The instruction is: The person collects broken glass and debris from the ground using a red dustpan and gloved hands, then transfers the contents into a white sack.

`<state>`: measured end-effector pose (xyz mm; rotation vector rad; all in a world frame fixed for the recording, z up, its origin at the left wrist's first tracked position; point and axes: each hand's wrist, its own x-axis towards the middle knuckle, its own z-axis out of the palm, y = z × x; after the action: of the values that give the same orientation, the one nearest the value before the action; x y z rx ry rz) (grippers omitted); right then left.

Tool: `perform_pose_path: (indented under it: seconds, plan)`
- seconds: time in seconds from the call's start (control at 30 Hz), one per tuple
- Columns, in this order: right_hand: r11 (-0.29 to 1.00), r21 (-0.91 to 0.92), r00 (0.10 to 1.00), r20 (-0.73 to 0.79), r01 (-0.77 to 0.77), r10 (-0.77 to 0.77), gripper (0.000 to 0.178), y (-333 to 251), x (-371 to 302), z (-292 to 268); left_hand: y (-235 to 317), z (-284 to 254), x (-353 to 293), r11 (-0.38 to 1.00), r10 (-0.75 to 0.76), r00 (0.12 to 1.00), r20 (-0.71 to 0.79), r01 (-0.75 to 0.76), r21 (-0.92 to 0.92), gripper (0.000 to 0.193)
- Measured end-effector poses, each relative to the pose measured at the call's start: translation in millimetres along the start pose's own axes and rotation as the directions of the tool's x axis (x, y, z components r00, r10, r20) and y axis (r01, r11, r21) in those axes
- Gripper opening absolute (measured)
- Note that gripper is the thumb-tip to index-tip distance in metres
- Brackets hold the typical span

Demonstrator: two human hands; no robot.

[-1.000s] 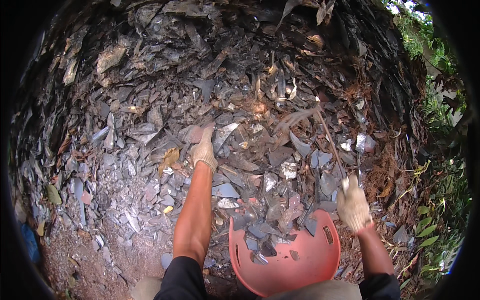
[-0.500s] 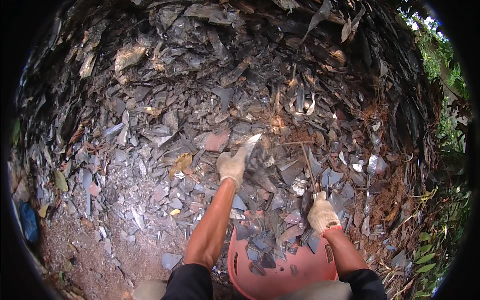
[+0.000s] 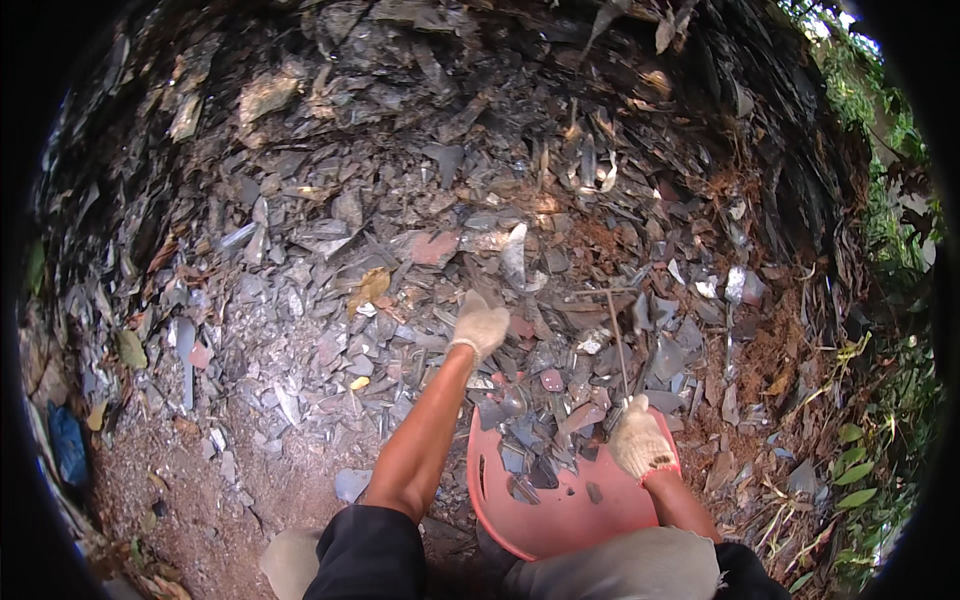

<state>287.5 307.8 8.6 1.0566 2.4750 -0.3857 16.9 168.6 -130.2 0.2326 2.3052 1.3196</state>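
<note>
My left hand [image 3: 480, 326], in a cream knit glove, is over the shards just left of centre. Its fingers are blurred, so whether they grip anything is unclear. Beyond them lies a pale, curved shard [image 3: 514, 258]. My right hand [image 3: 636, 440], gloved alike, is closed on a thin-handled pick [image 3: 617, 335] whose narrow crosswise head touches the pile. That hand is over the right rim of a salmon-pink plastic basket [image 3: 600, 515] in front of my knees. Dark flat shards [image 3: 520, 440] fill the basket's far side and spill over its edge.
A steep bank of layered dark flakes [image 3: 400, 110] rises at the back. Reddish soil [image 3: 775, 370] and green plants [image 3: 855, 475] lie to the right. At the far left are a blue scrap [image 3: 66, 445] and pale gritty ground [image 3: 200, 500]. My knee [image 3: 620, 570] is against the basket.
My left hand has come down and nearer, away from the pale shard, which now lies beyond it. My right hand stays on the pick, now overlapping the basket rim.
</note>
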Motion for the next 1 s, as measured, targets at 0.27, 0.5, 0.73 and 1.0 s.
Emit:
perform_pose_path:
  seconds: [0.27, 0.5, 0.73, 1.0]
  plan:
    - [0.998, -0.032, 0.997, -0.05, 0.053, -0.055, 0.037, 73, -86, 39, 25, 64, -117, 0.782, 0.272, 0.961, 0.041, -0.246, 0.573, 0.045]
    - [0.994, -0.014, 0.993, 0.03, -0.111, 0.111, 0.036, 85, -169, 19, 17, 63, -223, 0.596, 0.198, 0.949, 0.245, -0.315, 0.739, 0.052]
    - [0.946, 0.32, 0.962, -0.272, 0.058, 0.033, 0.036, 41, -114, -73, 74, 5, -282, 0.667, 0.111, 0.482, 0.869, -0.684, 0.294, 0.091]
    - [0.884, 0.459, 0.993, 0.112, -0.089, 0.042, 0.041, -77, 127, 0, -68, -74, -169, 0.768, 0.005, 0.988, -0.157, 0.097, 0.633, 0.138]
